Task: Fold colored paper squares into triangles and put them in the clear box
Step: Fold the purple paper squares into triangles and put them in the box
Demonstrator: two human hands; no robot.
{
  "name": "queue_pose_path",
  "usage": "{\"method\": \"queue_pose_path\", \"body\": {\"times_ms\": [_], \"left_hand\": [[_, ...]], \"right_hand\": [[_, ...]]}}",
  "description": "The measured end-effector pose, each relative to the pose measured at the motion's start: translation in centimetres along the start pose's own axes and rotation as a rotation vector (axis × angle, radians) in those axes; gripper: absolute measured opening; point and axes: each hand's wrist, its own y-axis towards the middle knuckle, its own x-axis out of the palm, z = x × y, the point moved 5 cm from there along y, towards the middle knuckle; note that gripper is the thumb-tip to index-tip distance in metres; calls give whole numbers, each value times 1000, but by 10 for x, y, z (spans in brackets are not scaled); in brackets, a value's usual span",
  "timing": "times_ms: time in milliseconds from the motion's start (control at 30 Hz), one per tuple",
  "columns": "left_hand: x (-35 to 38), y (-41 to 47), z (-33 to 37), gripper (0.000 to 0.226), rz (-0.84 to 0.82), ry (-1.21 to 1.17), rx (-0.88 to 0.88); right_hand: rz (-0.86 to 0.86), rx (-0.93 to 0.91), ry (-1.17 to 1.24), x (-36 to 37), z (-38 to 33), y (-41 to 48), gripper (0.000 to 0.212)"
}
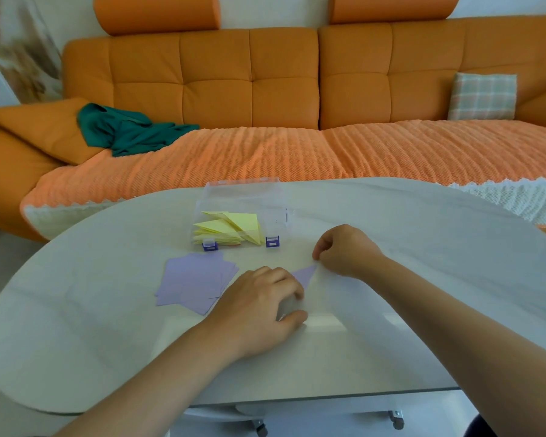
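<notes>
Worktop [423, 279]: lilac paper [304, 274] lies diagonally between hands, left grip [259, 307] spread, pressing near end, right grip [344, 250] pinching far tip.

Bright daylight, glare on table [325, 323] – wide-angle warp, soft focus.

clear box [243, 212] ahead, purple stack [196, 282] left

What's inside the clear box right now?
Folded yellow triangles lie in the clear box, piled loosely on each other. Whatever lies beneath the pile is covered, so other colours lower down can't be ruled out.
</notes>
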Motion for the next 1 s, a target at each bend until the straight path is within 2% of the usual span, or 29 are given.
{"method": "queue_pose_path", "body": {"times_ms": [200, 367, 433, 533, 633, 767, 933, 1000], "left_hand": [[-3, 14, -14, 22, 87, -205, -70], [-7, 21, -24, 17, 107, -171, -14], [-7, 24, -26, 24, 95, -165, -6], [-7, 27, -28, 35, 99, -188, -7], [-10, 26, -26, 25, 130, -170, 43], [-9, 25, -25, 17, 144, -130, 98], [-5, 29, -36, 32, 98, -164, -7], [-6, 30, -39, 27, 94, -157, -43]], "right_hand": [[-47, -228, 2, 1, -3, -6, 29], [-189, -445, -8, 7, -11, -24, 30], [-184, -497, -55, 9, -13, -27, 27], [-152, -446, -31, 10, -13, -25, 30], [-189, -339, 53, 12, -12, -24, 30], [-232, -271, 132, 13, -15, -22, 16], [-269, -251, 100, 14, -21, -20, 18], [-263, -254, 95, 13, -21, -19, 19]]}}
